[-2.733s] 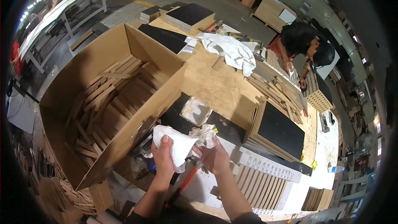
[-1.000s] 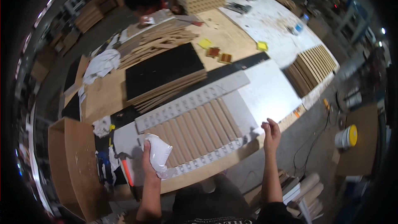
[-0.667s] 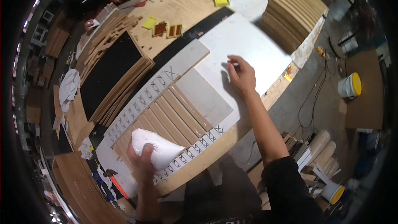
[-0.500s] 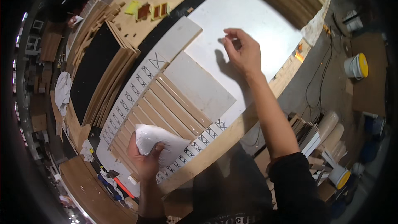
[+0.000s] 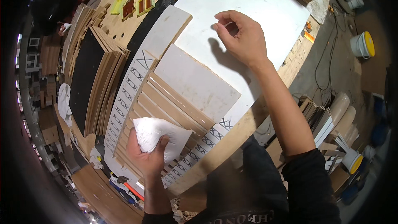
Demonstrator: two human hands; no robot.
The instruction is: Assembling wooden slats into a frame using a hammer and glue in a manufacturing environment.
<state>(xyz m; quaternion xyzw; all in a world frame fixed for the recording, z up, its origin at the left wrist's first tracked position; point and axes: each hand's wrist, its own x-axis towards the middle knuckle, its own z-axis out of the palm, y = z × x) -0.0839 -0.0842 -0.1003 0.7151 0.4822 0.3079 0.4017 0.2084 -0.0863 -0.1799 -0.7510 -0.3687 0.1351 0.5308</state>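
Note:
My left hand (image 5: 145, 157) is wrapped round a plump white squeeze bag (image 5: 161, 135), thumb pressed on its near side. The bag hangs over a row of tan wooden strips (image 5: 166, 105) lying side by side, some with a white line along them. Flanking the row are two pale boards marked with black crosses, a left board (image 5: 121, 103) and a right board (image 5: 195, 157). A flat grey panel (image 5: 197, 85) lies against the far end of the strips. Beyond it, above the white tabletop (image 5: 215, 0), my right hand (image 5: 242, 37) hovers without anything in it, fingers loosely curled, thumb apart from the forefinger.
Black-topped curved boards (image 5: 89, 79) are stacked at the left. Small yellow-framed pieces (image 5: 145, 4) lie on the far plywood. A red-handled hammer (image 5: 130, 186) rests near the lower left edge. Yellow-lidded buckets (image 5: 362, 45) stand right; another person (image 5: 54, 6) is at the far left.
The view has shifted a little, and more of the other person shows at the far left. My left hand keeps its grip on the white bag; my right hand still hovers over the white tabletop.

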